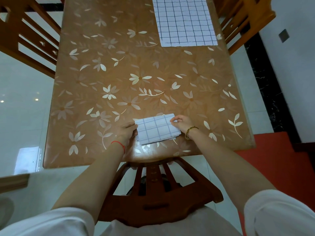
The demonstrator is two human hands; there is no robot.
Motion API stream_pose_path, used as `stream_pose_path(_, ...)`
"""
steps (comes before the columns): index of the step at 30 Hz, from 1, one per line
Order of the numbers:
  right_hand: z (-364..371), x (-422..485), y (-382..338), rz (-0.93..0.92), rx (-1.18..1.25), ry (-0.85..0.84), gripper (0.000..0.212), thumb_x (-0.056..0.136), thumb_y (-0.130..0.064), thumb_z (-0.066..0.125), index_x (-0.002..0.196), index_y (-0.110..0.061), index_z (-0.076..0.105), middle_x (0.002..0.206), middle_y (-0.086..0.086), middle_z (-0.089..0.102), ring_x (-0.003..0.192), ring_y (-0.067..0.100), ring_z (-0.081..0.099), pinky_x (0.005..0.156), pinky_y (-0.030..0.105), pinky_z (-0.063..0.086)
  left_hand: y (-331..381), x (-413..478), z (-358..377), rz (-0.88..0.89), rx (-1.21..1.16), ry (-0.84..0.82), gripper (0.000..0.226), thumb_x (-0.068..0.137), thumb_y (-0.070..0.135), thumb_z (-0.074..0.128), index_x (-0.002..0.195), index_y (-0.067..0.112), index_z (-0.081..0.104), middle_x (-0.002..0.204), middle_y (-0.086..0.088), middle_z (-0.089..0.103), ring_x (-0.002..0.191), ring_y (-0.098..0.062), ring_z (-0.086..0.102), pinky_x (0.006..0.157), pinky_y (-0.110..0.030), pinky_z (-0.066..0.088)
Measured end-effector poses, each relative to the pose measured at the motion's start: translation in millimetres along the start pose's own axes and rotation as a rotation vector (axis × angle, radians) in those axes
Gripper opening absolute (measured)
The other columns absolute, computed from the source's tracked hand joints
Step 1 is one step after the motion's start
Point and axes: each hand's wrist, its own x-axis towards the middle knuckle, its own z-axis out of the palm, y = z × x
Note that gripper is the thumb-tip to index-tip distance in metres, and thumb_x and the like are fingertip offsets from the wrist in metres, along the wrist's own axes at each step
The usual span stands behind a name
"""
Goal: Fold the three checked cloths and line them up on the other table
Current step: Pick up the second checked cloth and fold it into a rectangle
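Folded checked cloth (157, 129), between hands: left hand (127, 132) grips its edge, right hand (181, 123) pinches far corner. Advice: square layers before pressing crease.

home dining rm, floral-covered table (105, 68), wooden chairs (158, 200), tiled floor (20, 86)

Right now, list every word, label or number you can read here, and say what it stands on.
None can be read. The folded checked cloth and the flat checked cloth bear only grid lines, the table cover only flowers, and the grey wall plate looks blank.
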Motion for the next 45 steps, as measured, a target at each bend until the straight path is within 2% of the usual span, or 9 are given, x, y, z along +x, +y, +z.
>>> stream_pose_path(4,0.4,1.4,1.5,-0.014,-0.012,0.016,0.018,0.083,-0.008,0.064,0.083,-0.026,0.065,0.107,0.005,0.068,0.107,0.022,0.063,0.096,0.04,0.051,-2.0,-1.5,-1.0,0.048,-0.036,-0.043,0.017,0.091,0.003,0.064,0.108,0.002,0.066,0.065,-0.01,0.055,0.045,-0.01,0.05,0.048,-0.018,0.047)
stream_pose_path(9,7.0,2.1,0.3,-0.015,0.035,0.038,0.018,0.083,-0.007,0.065,0.085,-0.025,0.063,0.117,0.01,0.066,0.105,0.025,0.064,0.096,0.044,0.051,-0.1,3.5,-7.1,0.164,0.149,-0.113,0.035,0.084,0.008,0.073,0.118,0.008,0.066,0.097,-0.01,0.075,0.089,-0.025,0.071,0.083,-0.035,0.057)
stream_pose_path(12,14.6,1.2,-1.6,-0.027,0.046,0.09,0.015,0.083,-0.004,0.063,0.089,-0.018,0.062,0.114,0.027,0.064,0.091,0.033,0.064,0.087,0.043,0.053,3.8,6.2,-10.8,0.243,0.24,-0.112,0.036,0.085,0.012,0.073,0.12,0.014,0.063,0.092,0.003,0.073,0.085,-0.012,0.07,0.084,-0.028,0.056)
stream_pose_path(16,20.8,0.5,-1.6,-0.068,-0.002,0.096,0.019,0.083,-0.004,0.062,0.089,-0.023,0.059,0.111,0.031,0.063,0.08,0.028,0.058,0.078,0.041,0.053,4.5,18.1,-17.5,0.243,0.25,-0.103,0.046,0.082,0.01,0.075,0.126,0.011,0.064,0.1,-0.003,0.074,0.094,-0.018,0.071,0.095,-0.036,0.054)
stream_pose_path(19,21.8,0.1,1.4,-0.09,-0.078,0.066,0.018,0.084,-0.007,0.063,0.092,-0.023,0.061,0.105,0.025,0.065,0.089,0.035,0.064,0.084,0.044,0.054,3.0,24.9,-20.7,0.216,0.271,-0.098,0.055,0.08,0.0,0.072,0.132,0.012,0.058,0.091,-0.004,0.071,0.09,-0.021,0.068,0.096,-0.042,0.053)
stream_pose_path(24,21.6,2.0,6.3,-0.162,-0.221,0.059,0.023,0.083,-0.006,0.061,0.092,-0.027,0.062,0.071,0.004,0.051,0.066,0.017,0.05,0.068,0.034,0.048,-0.4,30.2,-26.2,0.31,0.421,-0.139,0.068,0.069,0.012,0.073,0.132,0.031,0.056,0.098,0.01,0.074,0.102,-0.015,0.067,0.096,-0.045,0.053)
stream_pose_path(29,23.4,2.2,10.5,-0.206,-0.359,0.092,0.025,0.085,-0.007,0.059,0.097,-0.028,0.058,0.075,0.0,0.053,0.068,0.016,0.053,0.067,0.032,0.05,-4.8,19.7,-24.7,0.493,0.555,-0.128,0.087,0.066,0.012,0.074,0.137,0.045,0.037,0.106,0.023,0.06,0.099,-0.019,0.066,0.086,-0.039,0.057)
stream_pose_path(35,29.7,3.7,13.3,-0.261,-0.416,0.091,0.028,0.083,-0.007,0.061,0.1,-0.029,0.056,0.072,-0.002,0.05,0.066,0.017,0.052,0.068,0.038,0.051,-2.9,20.6,-20.6,0.555,0.608,-0.143,0.057,0.079,0.007,0.061,0.131,0.03,0.059,0.131,-0.001,0.061,0.117,-0.02,0.058,0.103,-0.043,0.048)
stream_pose_path(45,38.8,0.9,20.4,-0.254,-0.531,0.089,0.033,0.081,-0.012,0.063,0.101,-0.033,0.048,0.08,-0.002,0.05,0.071,0.019,0.056,0.069,0.04,0.053,-4.6,33.5,-31.2,0.63,1.024,-0.091,0.073,0.069,0.008,0.059,0.137,0.032,0.049,0.136,0.004,0.048,0.116,-0.025,0.055,0.094,-0.042,0.052)
